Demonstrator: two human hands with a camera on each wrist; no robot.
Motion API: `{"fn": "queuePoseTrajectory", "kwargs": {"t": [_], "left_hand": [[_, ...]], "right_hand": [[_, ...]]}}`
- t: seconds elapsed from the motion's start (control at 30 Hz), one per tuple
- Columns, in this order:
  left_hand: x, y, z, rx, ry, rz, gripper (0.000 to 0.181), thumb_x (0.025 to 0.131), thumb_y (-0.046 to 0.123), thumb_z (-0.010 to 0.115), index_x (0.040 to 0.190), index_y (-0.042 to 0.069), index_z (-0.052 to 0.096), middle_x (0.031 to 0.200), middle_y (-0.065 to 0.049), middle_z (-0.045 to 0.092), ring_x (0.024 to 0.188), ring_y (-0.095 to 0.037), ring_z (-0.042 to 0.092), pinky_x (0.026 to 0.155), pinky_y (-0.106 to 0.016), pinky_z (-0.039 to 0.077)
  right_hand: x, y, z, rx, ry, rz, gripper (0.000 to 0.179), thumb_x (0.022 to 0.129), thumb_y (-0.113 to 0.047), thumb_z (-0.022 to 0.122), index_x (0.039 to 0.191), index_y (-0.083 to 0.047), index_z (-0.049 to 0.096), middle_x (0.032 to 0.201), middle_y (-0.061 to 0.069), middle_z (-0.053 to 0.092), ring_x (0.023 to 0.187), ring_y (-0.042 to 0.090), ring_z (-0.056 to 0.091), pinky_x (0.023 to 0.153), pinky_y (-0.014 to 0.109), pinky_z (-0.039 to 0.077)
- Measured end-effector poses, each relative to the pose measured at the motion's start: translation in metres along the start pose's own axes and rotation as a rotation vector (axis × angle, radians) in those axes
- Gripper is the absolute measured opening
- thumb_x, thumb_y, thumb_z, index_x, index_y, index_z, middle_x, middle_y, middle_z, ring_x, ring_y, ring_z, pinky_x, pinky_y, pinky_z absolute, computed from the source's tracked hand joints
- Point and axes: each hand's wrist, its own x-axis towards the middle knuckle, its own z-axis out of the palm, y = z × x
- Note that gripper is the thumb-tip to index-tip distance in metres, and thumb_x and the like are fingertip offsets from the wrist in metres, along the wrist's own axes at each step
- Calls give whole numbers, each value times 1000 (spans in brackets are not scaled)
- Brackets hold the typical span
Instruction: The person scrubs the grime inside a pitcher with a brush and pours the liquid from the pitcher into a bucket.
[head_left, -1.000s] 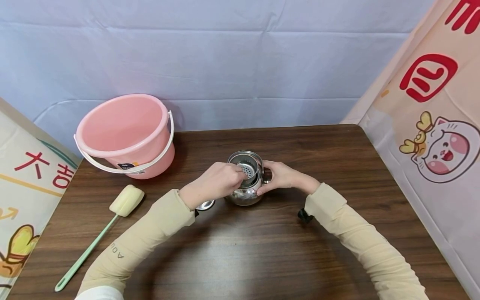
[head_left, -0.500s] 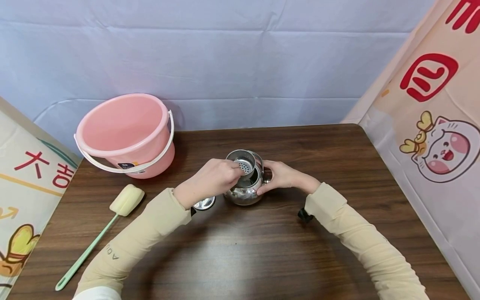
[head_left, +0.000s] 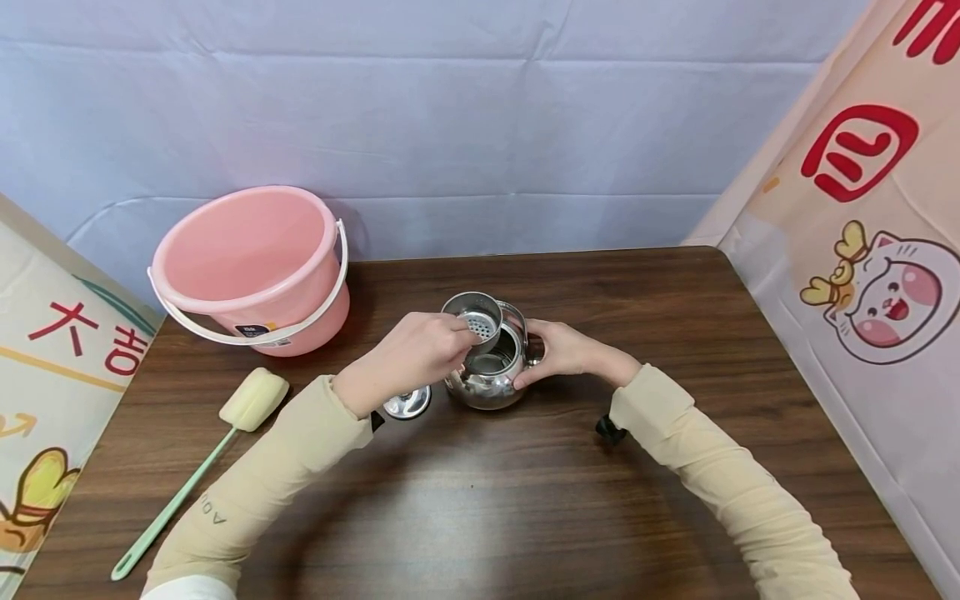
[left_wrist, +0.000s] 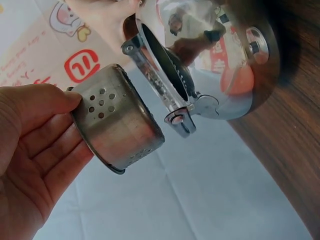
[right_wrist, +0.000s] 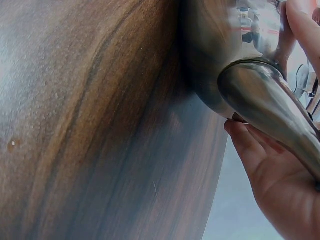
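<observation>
My left hand (head_left: 412, 358) pinches the rim of a perforated metal tea strainer (left_wrist: 117, 120) between thumb and fingers. The strainer is out of the teapot, tilted over the left of its open mouth, its holed base showing in the head view. A shiny round steel teapot (head_left: 487, 390) stands on the table with its hinged handle (head_left: 517, 321) leaning to the right. Round the spout side my right hand (head_left: 562, 350) grips the pot, thumb at the front and fingers behind. In the right wrist view the spout (right_wrist: 265, 100) passes between thumb and fingers. A shiny lid (head_left: 408, 403) lies left of the pot.
A pink bucket (head_left: 326, 312) with a white handle stands at the back left of the dark wooden table (head_left: 480, 517). In front of it lies a sponge brush (head_left: 255, 400) with a long green handle. Cloth sheets hang behind and at both sides.
My left hand has lifted the strainer up and to the left, out of the teapot's mouth, uncovering the opening. More of the lid shows. My right hand has stayed on the pot.
</observation>
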Motion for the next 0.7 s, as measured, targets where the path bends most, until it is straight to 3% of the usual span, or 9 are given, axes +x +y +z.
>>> {"fn": "queuePoseTrajectory", "kwargs": {"t": [0.7], "left_hand": [[-22, -9, -13, -11, -43, -87, 14, 73, 3, 63, 81, 12, 69, 68, 4, 58, 59, -13, 57, 49, -31, 45]], "right_hand": [[0, 0, 1, -10, 16, -1, 85, 61, -32, 83, 132, -7, 44, 124, 9, 53, 115, 22, 50, 95, 37, 40]]}}
